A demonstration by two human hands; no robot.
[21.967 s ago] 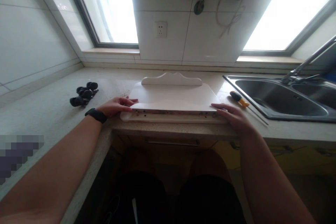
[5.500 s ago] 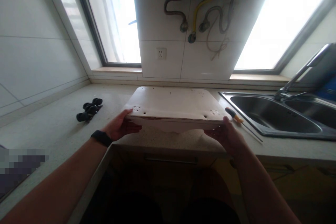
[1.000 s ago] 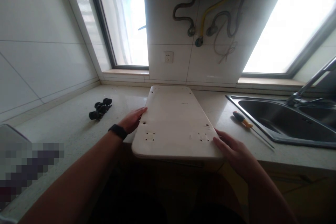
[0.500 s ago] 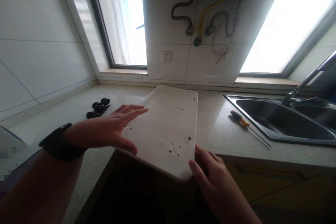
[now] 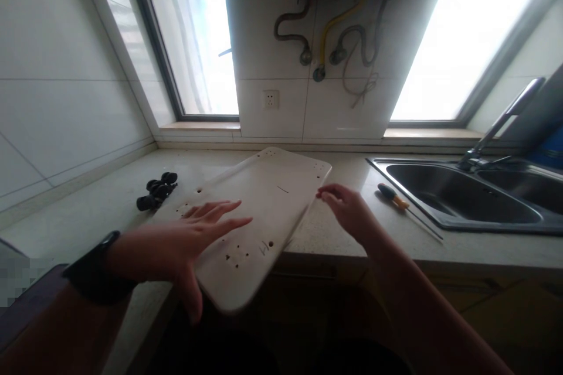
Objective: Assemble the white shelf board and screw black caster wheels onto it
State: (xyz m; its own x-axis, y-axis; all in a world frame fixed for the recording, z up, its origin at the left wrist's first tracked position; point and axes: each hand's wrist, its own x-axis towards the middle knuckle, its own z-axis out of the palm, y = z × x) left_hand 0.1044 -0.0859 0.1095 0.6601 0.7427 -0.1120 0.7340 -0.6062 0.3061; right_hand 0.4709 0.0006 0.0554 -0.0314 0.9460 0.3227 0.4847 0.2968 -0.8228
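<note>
A white board (image 5: 264, 199) with several small drilled holes lies at an angle on the stone countertop (image 5: 88, 217), its near end sticking out over the counter's edge. My left hand (image 5: 185, 243) lies flat on the board's near left part, fingers spread, thumb hanging past the edge. My right hand (image 5: 347, 211) hovers by the board's right long edge, fingers loosely curled and holding nothing. A black watch sits on my left wrist.
A cluster of black caster wheels (image 5: 156, 190) rests on the counter at the left. An orange-and-black screwdriver (image 5: 398, 199) lies between the board and the steel sink (image 5: 461, 193) with its tap. A wall socket (image 5: 271, 99) and hoses (image 5: 334, 41) are behind.
The board has swung further counter-clockwise on the counter. My right hand has left its near corner and moved up to the far right edge. My left hand stays flat on it.
</note>
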